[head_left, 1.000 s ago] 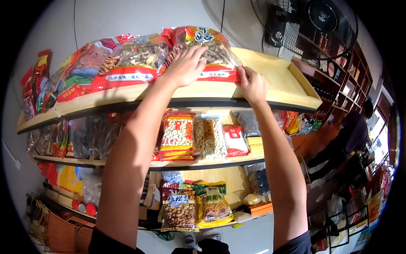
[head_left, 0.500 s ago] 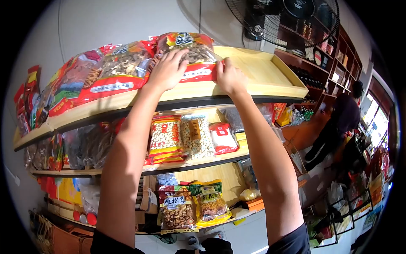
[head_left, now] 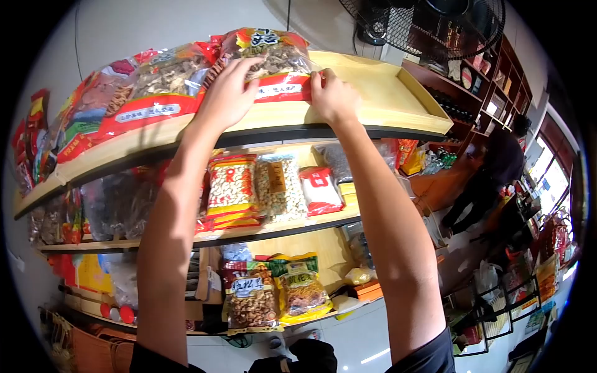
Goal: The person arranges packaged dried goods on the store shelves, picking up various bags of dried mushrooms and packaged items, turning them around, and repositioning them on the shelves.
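Observation:
On the top wooden shelf [head_left: 367, 115] lies a red-edged clear bag of dried mushrooms [head_left: 280, 65], the rightmost in a row of bags. My left hand [head_left: 229, 96] rests on the bag's left side, fingers stretched over the plastic and thumb apart. At the lower right corner, my right hand [head_left: 334, 98] has its fingers curled on the bag's edge; the fingertips are partly hidden. Just left sits a similar bag of dried mushrooms [head_left: 168, 74], with more red packets [head_left: 106, 99] beyond it.
The middle shelf holds a bag of pale nuts [head_left: 231, 186], a bag of mixed beads or seeds [head_left: 280, 186] and a white-and-red packet [head_left: 321, 189]. Lower down are brown [head_left: 253, 298] and yellow [head_left: 301, 289] bags. A fan [head_left: 435, 25] hangs upper right; a person [head_left: 497, 161] stands beyond.
The view has shifted slightly, so the shelves appear higher and further left. Both hands stay at the mushroom bag; my left hand sits a little more toward its left edge.

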Demonstrator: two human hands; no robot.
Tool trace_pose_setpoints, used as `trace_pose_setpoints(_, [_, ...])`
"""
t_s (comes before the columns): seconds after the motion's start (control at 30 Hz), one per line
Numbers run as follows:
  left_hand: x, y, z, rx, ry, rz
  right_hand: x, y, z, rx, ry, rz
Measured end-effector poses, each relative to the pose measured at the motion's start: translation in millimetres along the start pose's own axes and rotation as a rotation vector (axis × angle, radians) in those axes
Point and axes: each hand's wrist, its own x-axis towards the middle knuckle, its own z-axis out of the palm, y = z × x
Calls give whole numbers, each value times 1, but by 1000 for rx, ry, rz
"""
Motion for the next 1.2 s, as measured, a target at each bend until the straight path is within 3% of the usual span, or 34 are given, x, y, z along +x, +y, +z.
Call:
trace_pose_setpoints(0.03, [-19,7,-3,-135,101,72,1,0,1,33,-1,-1])
trace_pose_setpoints(0.07, [-40,-3,-2,19,247,263,-1,2,5,70,-12,5])
trace_pose_setpoints(0.1, [-75,0,-5,5,318,285,1,3,8,65,-12,10])
trace_pose_setpoints(0.23, [-270,7,7,-138,310,-111,0,2,10,78,48,43])
trace_pose_setpoints(0.27, [-343,-6,27,-245,290,-393,8,8,19,45,61,61])
trace_pose_setpoints(0.3, [-395,-8,39,-302,187,-610,26,22,53,448,134,-95])
trace_pose_setpoints(0.37, [-504,-14,63,-336,-77,-938,10,13,32,403,117,-93])
trace_pose_setpoints(0.43, [-592,-12,76,-218,-334,-961,-11,-5,4,143,68,-31])
trace_pose_setpoints(0.5, [-651,-13,86,-219,-480,-1085,-7,-2,11,128,163,-67])
trace_pose_setpoints(0.53, [-670,-15,91,-123,-540,-1090,-5,-1,12,191,142,-92])
trace_pose_setpoints(0.57, [-675,-15,92,-96,-529,-1106,-10,5,7,115,143,-256])
trace_pose_setpoints(0.6, [-687,-20,98,-31,-510,-1127,31,31,30,76,137,-83])
trace_pose_setpoints(0.7, [-704,-36,116,46,-425,-1260,32,29,30,-5,210,-45])
trace_pose_setpoints(0.77, [-707,-38,124,48,-360,-1364,29,37,24,329,119,-118])
trace_pose_setpoints(0.8, [-707,-38,126,52,-374,-1401,26,49,19,523,195,-214])
trace_pose_setpoints(0.87, [-732,-52,148,32,-404,-1476,-68,38,-6,949,319,-83])
trace_pose_setpoints(0.93, [-702,-44,134,-45,-418,-1603,-187,29,9,869,525,-118])
trace_pose_setpoints(0.97, [-692,-41,128,-99,-479,-1688,-251,25,30,737,522,-238])
trace_pose_setpoints(1.0, [-704,-44,134,21,-507,-1619,-323,65,62,480,289,-380])
trace_pose_setpoints(1.03, [-704,-47,135,18,-492,-1637,-398,47,87,563,-14,-98])
trace_pose_setpoints(1.07, [-702,-51,132,-46,-519,-1641,-471,71,121,740,-457,179])
trace_pose_setpoints(1.1, [-704,-51,126,-105,-560,-1644,-543,82,138,821,-597,244])
trace_pose_setpoints(1.13, [-706,-48,122,-31,-529,-1577,-581,91,134,600,-839,184])
trace_pose_setpoints(1.17, [-706,-48,119,-21,-543,-1588,-613,95,132,671,-898,304])
trace_pose_setpoints(1.2, [-704,-51,117,-32,-617,-1565,-627,99,129,529,-1059,380])
